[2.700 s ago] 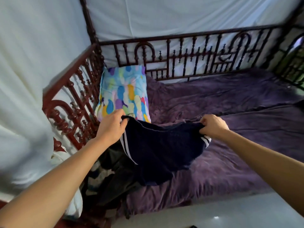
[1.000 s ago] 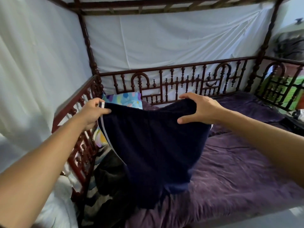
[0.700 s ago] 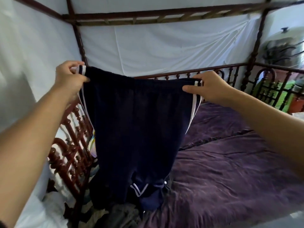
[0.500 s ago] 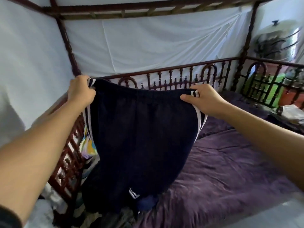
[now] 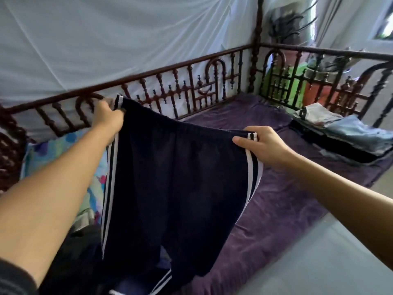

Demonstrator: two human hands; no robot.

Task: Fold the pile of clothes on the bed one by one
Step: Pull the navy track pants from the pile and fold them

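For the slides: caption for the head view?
Left hand and right hand hold navy shorts up by the waistband over the purple bed.

A pillow (image 5: 63, 150) printed in bright colours lies just beside the dark carved wooden railing (image 5: 191, 81). White cloth (image 5: 127, 39) hangs behind it. Grey floor (image 5: 319, 262) shows at lower right.

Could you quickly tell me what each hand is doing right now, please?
Left hand: closed, gripping one end of the waistband of the navy shorts.
Right hand: closed, pinching the other end of the waistband.
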